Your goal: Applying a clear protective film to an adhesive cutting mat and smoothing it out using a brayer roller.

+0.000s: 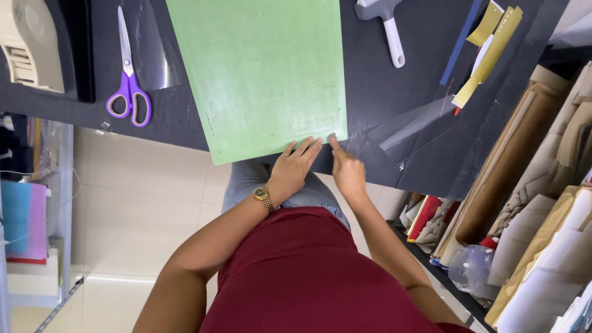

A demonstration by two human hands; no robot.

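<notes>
The green mat [259, 74] runs past the top edge (so does the squeegee [385, 18]).

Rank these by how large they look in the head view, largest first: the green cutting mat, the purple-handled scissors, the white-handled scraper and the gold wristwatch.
1. Green cutting mat, by far the largest, though cropped at the top.
2. Purple-handled scissors.
3. White-handled scraper, partly cut off by the frame edge, so its place against the scissors is unsure.
4. Gold wristwatch, on the left wrist, smallest.

Mat [265, 74] on bench [394, 123]; scissors [128, 80] left of mat, scraper [385, 24] right; left hand [295, 166] and right hand [346, 169] at mat's near edge.
</notes>
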